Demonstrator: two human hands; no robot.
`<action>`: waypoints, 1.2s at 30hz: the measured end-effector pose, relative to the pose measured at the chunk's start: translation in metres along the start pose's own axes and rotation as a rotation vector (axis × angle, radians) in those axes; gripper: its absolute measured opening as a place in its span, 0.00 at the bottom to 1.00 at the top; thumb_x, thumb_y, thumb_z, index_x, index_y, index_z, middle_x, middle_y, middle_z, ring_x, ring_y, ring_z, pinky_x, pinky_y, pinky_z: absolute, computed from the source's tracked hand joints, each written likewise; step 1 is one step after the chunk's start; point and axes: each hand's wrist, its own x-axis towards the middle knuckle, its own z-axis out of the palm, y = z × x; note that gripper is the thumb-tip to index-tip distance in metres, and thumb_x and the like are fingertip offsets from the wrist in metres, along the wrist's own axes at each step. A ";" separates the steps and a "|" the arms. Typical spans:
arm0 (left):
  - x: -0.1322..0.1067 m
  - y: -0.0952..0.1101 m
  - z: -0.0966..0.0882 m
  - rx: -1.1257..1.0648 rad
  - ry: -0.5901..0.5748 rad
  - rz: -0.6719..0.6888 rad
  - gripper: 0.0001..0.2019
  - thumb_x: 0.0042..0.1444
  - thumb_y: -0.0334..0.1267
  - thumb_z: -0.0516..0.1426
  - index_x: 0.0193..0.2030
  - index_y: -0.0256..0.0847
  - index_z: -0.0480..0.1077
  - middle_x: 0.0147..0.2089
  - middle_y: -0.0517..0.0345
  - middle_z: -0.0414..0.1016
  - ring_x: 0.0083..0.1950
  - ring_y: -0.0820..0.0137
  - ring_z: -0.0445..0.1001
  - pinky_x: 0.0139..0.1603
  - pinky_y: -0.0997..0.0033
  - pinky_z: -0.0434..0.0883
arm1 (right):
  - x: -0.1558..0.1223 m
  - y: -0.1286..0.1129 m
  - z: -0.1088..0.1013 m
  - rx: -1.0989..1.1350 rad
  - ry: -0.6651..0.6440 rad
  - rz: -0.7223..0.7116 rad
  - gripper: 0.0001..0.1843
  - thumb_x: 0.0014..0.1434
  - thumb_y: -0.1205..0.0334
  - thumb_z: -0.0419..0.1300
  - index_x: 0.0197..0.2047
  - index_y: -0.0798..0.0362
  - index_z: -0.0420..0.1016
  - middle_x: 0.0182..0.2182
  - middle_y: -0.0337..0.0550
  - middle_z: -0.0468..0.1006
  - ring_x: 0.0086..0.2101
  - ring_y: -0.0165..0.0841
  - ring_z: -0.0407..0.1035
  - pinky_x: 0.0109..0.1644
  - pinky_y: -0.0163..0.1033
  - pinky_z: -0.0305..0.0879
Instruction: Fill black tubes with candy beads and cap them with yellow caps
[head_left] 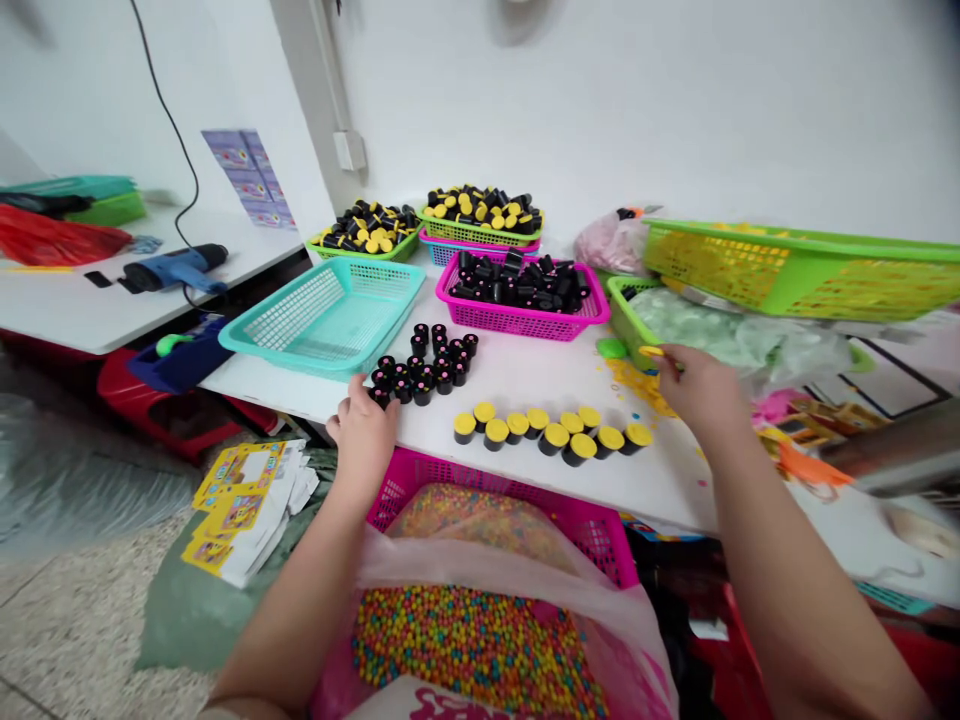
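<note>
My left hand is at the near-left edge of a cluster of small black cups, its fingers closed around the nearest black cup. Pink dots show in the tops of these upright cups. My right hand is raised over the right side of the table, pinching a yellow cap between thumb and fingers. Below and left of it stands a row of black cups with yellow caps. Loose yellow caps lie scattered beneath my right hand.
Behind the cups are a turquoise basket, a magenta basket of black cups, and green baskets of capped cups. A large green basket stands right. Below the table edge is a bag of colourful beads. A heat gun lies left.
</note>
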 end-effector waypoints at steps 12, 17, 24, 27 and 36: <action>-0.053 0.055 -0.069 -0.853 -0.658 0.528 0.17 0.54 0.42 0.63 0.49 0.44 0.69 0.49 0.53 0.72 0.50 0.65 0.73 0.49 0.64 0.72 | -0.099 -0.181 -0.053 1.029 -0.272 0.067 0.14 0.62 0.55 0.59 0.51 0.45 0.70 0.26 0.35 0.72 0.22 0.27 0.64 0.23 0.33 0.59; -0.071 0.059 -0.072 -1.153 -1.013 0.442 0.18 0.53 0.44 0.64 0.46 0.42 0.64 0.49 0.54 0.71 0.48 0.66 0.71 0.48 0.65 0.70 | -0.122 -0.193 -0.037 1.161 -0.490 0.156 0.09 0.61 0.54 0.61 0.37 0.50 0.70 0.28 0.38 0.76 0.25 0.26 0.66 0.25 0.31 0.60; -0.077 0.046 -0.066 -1.190 -1.090 0.563 0.16 0.61 0.47 0.56 0.50 0.44 0.56 0.53 0.50 0.66 0.51 0.65 0.68 0.51 0.63 0.67 | -0.131 -0.194 -0.033 1.065 -0.457 0.111 0.06 0.62 0.56 0.60 0.38 0.49 0.73 0.26 0.36 0.75 0.22 0.25 0.64 0.23 0.31 0.58; -0.083 0.043 -0.063 -1.227 -1.095 0.449 0.16 0.65 0.50 0.49 0.53 0.46 0.54 0.55 0.51 0.62 0.54 0.65 0.66 0.55 0.61 0.64 | -0.131 -0.193 -0.031 0.932 -0.270 -0.093 0.04 0.61 0.59 0.61 0.40 0.47 0.75 0.35 0.41 0.75 0.35 0.30 0.70 0.37 0.36 0.69; -0.090 0.064 -0.061 -1.795 -1.357 -0.304 0.19 0.58 0.50 0.55 0.48 0.50 0.50 0.42 0.60 0.67 0.39 0.70 0.72 0.33 0.72 0.67 | -0.137 -0.187 -0.005 0.807 -0.151 -0.470 0.33 0.52 0.71 0.63 0.60 0.43 0.61 0.54 0.46 0.69 0.55 0.39 0.66 0.58 0.47 0.67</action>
